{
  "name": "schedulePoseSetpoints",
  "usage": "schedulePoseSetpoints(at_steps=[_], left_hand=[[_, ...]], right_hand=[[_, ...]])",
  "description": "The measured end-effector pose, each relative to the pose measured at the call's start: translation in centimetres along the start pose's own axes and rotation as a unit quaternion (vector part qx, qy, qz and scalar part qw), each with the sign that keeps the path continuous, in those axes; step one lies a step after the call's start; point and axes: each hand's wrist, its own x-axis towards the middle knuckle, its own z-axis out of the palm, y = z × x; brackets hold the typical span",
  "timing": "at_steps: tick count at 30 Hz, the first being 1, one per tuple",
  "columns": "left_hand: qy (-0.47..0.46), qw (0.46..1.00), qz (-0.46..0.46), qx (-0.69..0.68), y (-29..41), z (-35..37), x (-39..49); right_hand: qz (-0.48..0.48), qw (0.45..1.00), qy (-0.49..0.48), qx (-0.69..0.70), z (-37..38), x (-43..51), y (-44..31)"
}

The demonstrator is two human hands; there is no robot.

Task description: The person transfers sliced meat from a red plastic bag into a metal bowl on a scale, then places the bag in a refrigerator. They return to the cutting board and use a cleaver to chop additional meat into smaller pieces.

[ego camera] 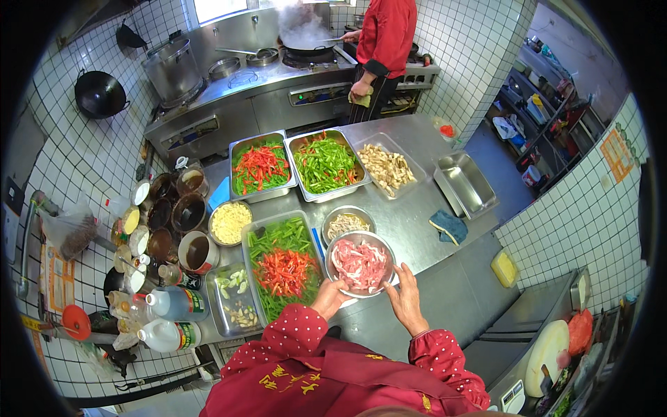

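Note:
A metal bowl [388, 249] of raw sliced meat [360, 263] is between my two hands, at the near edge of the steel table. My left hand [330, 298] grips its near-left rim with the thumb on top. On the near-right rim rests the thumb of my right hand [406, 301], its fingers extended along the bowl's side. Just behind stands a second metal bowl [329, 215] with pale shreds in liquid, partly hidden by the first. To the left, a clear plastic tub [319, 255] holds chopped green stalks and red pepper strips.
Steel pans [260, 196] [333, 194] of cut peppers and a plastic tray [414, 172] of pale brown pieces line the far side. Sauce containers [200, 255] and jugs [174, 302] crowd the left. A cloth [447, 228] lies right. A person [385, 41] handles a steaming wok [307, 47].

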Motion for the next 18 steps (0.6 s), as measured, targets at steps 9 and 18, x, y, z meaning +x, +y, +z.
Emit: schedulePoseSetpoints(at_steps=[9,18], left_hand=[[-0.010,1.000,-0.004,-0.010,0.4,0.0,-1.0],[0.003,1.000,0.004,-0.010,1.7,1.3,-2.2]], right_hand=[[-0.029,0.998,0.000,-0.053,0.5,-0.4,0.5],[-0.023,0.999,-0.004,-0.035,-0.2,-0.5,-0.4]])
